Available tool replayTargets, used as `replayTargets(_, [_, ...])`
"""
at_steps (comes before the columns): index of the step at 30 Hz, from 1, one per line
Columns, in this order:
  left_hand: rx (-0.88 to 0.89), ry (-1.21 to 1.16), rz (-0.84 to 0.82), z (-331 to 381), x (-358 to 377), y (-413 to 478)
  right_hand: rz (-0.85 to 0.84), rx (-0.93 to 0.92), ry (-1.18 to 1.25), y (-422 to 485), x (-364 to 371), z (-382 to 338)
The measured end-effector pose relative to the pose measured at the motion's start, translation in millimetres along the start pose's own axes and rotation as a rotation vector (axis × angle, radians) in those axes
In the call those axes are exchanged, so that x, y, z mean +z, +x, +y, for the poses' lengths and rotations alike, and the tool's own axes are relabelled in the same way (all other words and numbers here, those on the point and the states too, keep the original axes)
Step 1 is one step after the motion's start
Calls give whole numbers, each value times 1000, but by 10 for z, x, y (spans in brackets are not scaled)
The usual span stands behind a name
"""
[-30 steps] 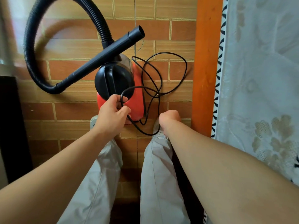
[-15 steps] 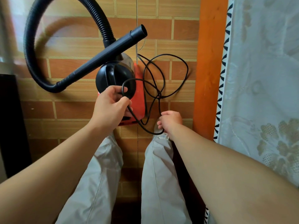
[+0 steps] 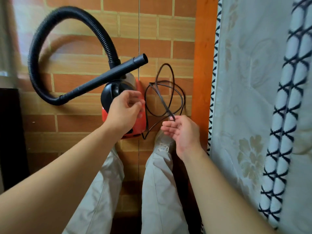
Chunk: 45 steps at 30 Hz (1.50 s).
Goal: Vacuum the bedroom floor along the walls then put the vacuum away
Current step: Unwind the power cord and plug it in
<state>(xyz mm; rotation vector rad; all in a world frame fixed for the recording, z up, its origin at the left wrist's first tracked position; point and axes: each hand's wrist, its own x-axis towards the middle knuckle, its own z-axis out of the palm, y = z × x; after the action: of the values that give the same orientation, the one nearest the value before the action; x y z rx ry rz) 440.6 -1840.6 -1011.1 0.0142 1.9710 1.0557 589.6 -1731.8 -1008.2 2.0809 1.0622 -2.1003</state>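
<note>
Vacuum (image 3: pixel 141 124) is sitting on the brick-look floor (image 3: pixel 76 124) just past my feet, and I am worrying about its cord (image 3: pixel 163 101). The cord is lying in messy loops on the floor right beside the vacuum, on its right, between it and the orange bed frame (image 3: pixel 200 65). The loops are crossing over each other, so if I am pulling one strand too fast, I think they could tighten into a knot. One bit of cord is running down by the vacuum's near right corner, close to my shoe (image 3: pixel 162 144), so it could catch there or trip me. The black hose (image 3: pixel 34 56) is curling in a big loop far and left. The stiff tube (image 3: pixel 109 76) is crossing over the top of the vacuum, so a hard tug might be knocking it down.

My left hand (image 3: pixel 125 110) is hanging right over the vacuum and hiding part of it. Its fingers are curling a little and looking blurry, so I cannot tell if they are holding some cord or nothing. My right hand (image 3: pixel 182 132) is nearer to me and to the right, close to the vacuum but not touching it. Its palm is turning up and its fingertips (image 3: pixel 170 123) are pinching one strand of the cord. That pinch is looking small, so the strand could be slipping out.
</note>
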Motion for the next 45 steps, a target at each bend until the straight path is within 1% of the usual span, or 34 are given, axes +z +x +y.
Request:
replayTargets(2, [29, 119, -62, -77, 60, 55, -26, -54, -13, -21, 27, -117])
replayTargets(4, [73, 248, -134, -166, 150, 124, -26, -96, -89, 13, 54, -196])
replayTargets(8, [104, 484, -290, -347, 447, 247, 36, -186, -236, 183, 84, -311])
replayTargets(10, [120, 535, -346, -428, 638, 277, 50, -223, -254, 262, 95, -370])
replayTargets(13, [98, 533, -403, -527, 888, 298, -20, -205, -208, 323, 101, -470])
replayTargets(16, [80, 533, -383, -620, 1028, 324, -116, -164, -106, 345, 116, -575])
replayTargets(19, [114, 586, -322, -678, 1085, 367, -167, -164, -90, 341, 150, -642])
replayTargets(21, [122, 615, -294, -690, 1101, 389, -185, -155, -89, 342, 172, -659])
replayTargets(26, [151, 562, -286, -723, 1088, 375, -215, -150, -41, 365, 226, -771])
replayTargets(29, [157, 554, -261, -716, 1046, 322, -189, -188, -48, 410, 230, -840])
replayTargets(30, [144, 533, -247, -704, 1014, 292, -148, -222, -113, 440, 227, -829])
replayTargets(33, [94, 436, -198, -693, 909, 234, 57, -322, -510, 544, 188, -617])
replayTargets(34, [81, 408, -182, -693, 879, 222, 102, -306, -604, 577, 160, -491])
replayTargets(35, [66, 384, -169, -704, 860, 220, 110, -251, -676, 611, 125, -344])
replayTargets(37, [18, 330, -157, -736, 828, 226, 36, -115, -803, 688, 56, -27])
replayTargets(39, [-19, 265, -152, -766, 805, 239, -74, -57, -981, 727, 17, 233])
replayTargets(41, [-29, 227, -145, -798, 788, 247, -133, -109, -1112, 775, 19, 380])
replayTargets(43, [-35, 211, -149, -803, 768, 240, -131, -205, -1257, 822, 29, 458])
replayTargets(44, [-35, 205, -152, -798, 758, 232, -119, -233, -1296, 829, 31, 477])
replayTargets(45, [-31, 200, -152, -788, 747, 222, -111, -251, -1280, 833, 25, 493])
